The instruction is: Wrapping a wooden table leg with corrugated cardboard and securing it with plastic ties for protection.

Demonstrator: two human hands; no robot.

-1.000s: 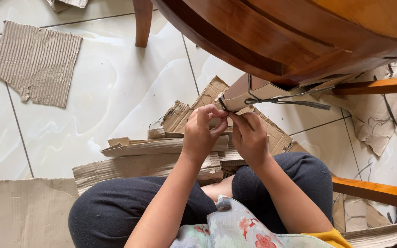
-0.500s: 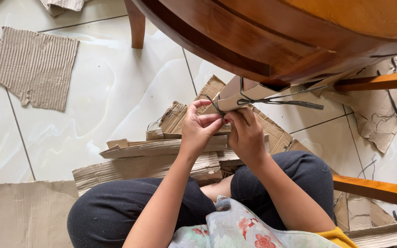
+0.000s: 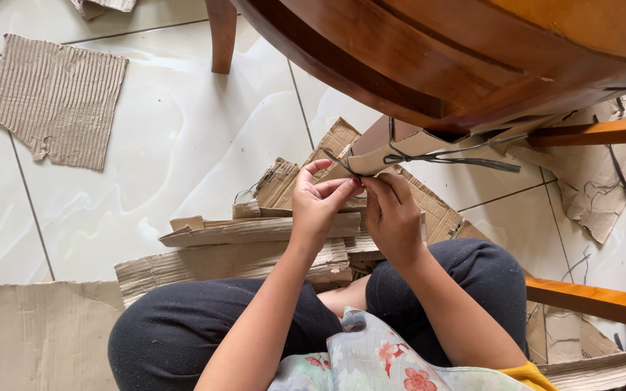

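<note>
I sit on a tiled floor with my knees up. My left hand (image 3: 318,203) and my right hand (image 3: 393,213) meet at the near end of a cardboard wrap (image 3: 393,148) that covers a wooden furniture leg. Both hands pinch a thin dark string (image 3: 443,157) at that end. The string is tied around the wrap and its loose ends trail to the right. The far end of the wrap goes under the curved wooden table frame (image 3: 429,65).
Torn cardboard strips (image 3: 248,242) are piled in front of my knees. A corrugated sheet (image 3: 56,98) lies on the tiles at the left, a larger one (image 3: 30,333) at the lower left. Wooden rails (image 3: 595,132) and more scraps are at the right.
The view has shifted a little. My hands stay at the wrap's end and have risen slightly with the string; the knot and its loose ends now show on the wrap.
</note>
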